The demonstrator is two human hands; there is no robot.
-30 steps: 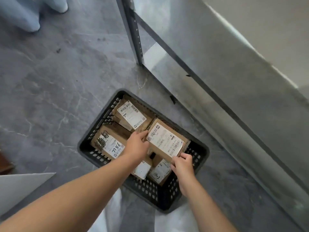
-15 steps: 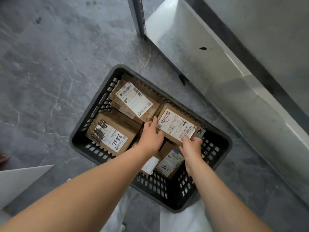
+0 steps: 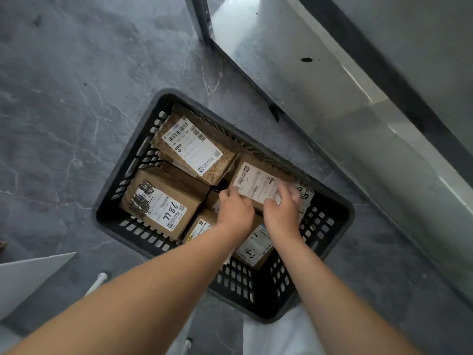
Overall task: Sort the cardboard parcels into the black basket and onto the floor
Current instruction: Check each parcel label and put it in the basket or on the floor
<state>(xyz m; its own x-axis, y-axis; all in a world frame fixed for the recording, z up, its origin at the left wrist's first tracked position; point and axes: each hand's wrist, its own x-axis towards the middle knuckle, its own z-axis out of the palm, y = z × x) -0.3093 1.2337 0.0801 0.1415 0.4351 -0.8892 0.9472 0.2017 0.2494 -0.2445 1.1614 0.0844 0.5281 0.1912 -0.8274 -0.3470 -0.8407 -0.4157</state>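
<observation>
I press both hands onto a labelled parcel (image 3: 258,185) at the far right of the black basket (image 3: 330,208): left hand (image 3: 234,212) fingers curled at its near-left edge, right hand (image 3: 281,213) fingers spread flat atop, its long axis running left-to-right.

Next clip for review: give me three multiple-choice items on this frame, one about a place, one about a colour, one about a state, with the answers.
1. Where does the parcel marked 7786 lie?
A. in the basket, left side
B. on the floor
C. on the shelf

2. What colour is the basket?
A. white
B. black
C. red

3. What are the hands doing?
A. hanging clear of the basket
B. lifting the basket
C. both on the parcel at the far right

Answers:
1. A, it sits inside the left wall.
2. B, the rim and slotted walls are black.
3. C, the left hand and right hand rest on its label and edges.
</observation>
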